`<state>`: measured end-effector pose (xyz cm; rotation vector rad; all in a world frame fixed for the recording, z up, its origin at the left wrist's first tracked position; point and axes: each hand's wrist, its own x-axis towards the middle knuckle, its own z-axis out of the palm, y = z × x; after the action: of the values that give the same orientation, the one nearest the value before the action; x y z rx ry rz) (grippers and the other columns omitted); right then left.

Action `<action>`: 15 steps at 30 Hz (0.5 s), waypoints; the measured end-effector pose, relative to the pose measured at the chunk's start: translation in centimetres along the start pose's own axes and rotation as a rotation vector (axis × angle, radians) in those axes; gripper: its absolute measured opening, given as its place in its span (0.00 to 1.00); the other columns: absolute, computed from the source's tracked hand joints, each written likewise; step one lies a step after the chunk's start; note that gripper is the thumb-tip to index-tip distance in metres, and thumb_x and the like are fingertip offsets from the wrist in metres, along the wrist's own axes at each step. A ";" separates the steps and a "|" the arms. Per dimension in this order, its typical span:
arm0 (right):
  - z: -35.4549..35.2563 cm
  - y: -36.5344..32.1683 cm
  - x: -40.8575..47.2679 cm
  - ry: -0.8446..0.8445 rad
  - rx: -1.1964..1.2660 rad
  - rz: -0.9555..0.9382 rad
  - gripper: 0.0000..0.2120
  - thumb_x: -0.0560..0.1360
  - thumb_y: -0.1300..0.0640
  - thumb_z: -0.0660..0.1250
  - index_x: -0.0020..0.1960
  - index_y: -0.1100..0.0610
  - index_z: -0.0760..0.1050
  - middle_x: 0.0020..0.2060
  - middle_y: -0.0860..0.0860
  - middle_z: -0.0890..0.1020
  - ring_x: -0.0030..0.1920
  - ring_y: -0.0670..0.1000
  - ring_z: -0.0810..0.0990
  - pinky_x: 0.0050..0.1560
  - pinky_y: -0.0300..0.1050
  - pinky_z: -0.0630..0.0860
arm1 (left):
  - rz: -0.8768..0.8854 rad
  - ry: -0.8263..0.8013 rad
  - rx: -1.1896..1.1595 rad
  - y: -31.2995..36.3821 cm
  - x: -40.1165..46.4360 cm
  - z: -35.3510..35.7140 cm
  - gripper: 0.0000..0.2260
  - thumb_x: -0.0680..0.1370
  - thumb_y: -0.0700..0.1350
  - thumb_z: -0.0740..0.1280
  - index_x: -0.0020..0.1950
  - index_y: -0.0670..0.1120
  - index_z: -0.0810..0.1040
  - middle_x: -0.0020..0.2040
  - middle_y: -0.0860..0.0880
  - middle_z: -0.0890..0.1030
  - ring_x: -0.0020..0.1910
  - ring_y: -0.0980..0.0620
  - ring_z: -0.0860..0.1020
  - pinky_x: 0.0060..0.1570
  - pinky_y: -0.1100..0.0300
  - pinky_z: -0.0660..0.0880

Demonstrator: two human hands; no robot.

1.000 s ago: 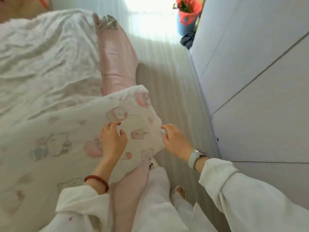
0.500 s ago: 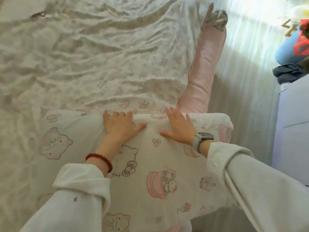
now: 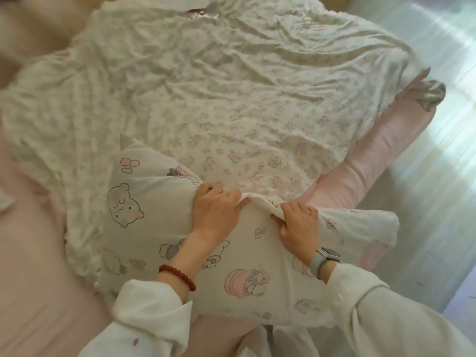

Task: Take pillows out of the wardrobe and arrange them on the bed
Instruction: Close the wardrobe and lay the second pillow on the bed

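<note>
A white pillow [image 3: 159, 228] printed with pink cartoon animals lies on the near edge of the bed [image 3: 381, 161], partly over a crumpled floral quilt [image 3: 206, 86]. My left hand [image 3: 216, 212] grips the pillow's far edge, fingers curled into the cloth. My right hand [image 3: 298, 225], with a grey watch on the wrist, pinches the same edge just to the right. A fold of fabric bunches up between the two hands. The wardrobe is out of view.
The quilt covers most of the pink mattress. Pink sheet [image 3: 33, 266] shows at the left. A pale floor [image 3: 438, 176] in bright light runs along the bed's right side. My legs stand against the bed's near edge.
Both hands went from lying flat on the pillow to gripping its far edge. The view swung left over the bed, and the wardrobe and bin left the frame.
</note>
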<state>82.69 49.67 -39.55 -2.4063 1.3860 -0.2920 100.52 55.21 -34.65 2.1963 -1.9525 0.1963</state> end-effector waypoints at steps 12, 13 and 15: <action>-5.0 -18.7 -1.5 0.116 0.094 -0.562 0.08 0.66 0.65 0.66 0.45 0.59 0.77 0.40 0.57 0.79 0.44 0.60 0.75 0.56 0.52 0.60 | -0.655 0.232 0.127 -6.3 -14.6 -14.5 0.20 0.76 0.54 0.56 0.33 0.43 0.77 0.22 0.47 0.75 0.23 0.46 0.73 0.38 0.55 0.72; -4.7 -21.3 -1.8 0.119 0.120 -0.600 0.09 0.65 0.66 0.66 0.45 0.59 0.77 0.40 0.57 0.78 0.45 0.60 0.75 0.59 0.53 0.59 | -0.723 0.259 0.139 -7.4 -16.2 -15.4 0.20 0.76 0.54 0.56 0.32 0.42 0.77 0.21 0.46 0.75 0.22 0.46 0.72 0.37 0.54 0.72; -3.9 -26.9 -2.9 0.104 0.165 -0.686 0.11 0.64 0.68 0.65 0.45 0.59 0.78 0.40 0.57 0.78 0.46 0.61 0.76 0.65 0.58 0.60 | -0.879 0.332 0.122 -9.9 -19.8 -17.1 0.20 0.76 0.53 0.57 0.33 0.41 0.77 0.22 0.44 0.75 0.23 0.44 0.73 0.38 0.53 0.70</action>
<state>101.21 63.83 -25.35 -2.6683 0.4928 -0.6747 108.49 79.40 -23.09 2.6456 -0.7169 0.4947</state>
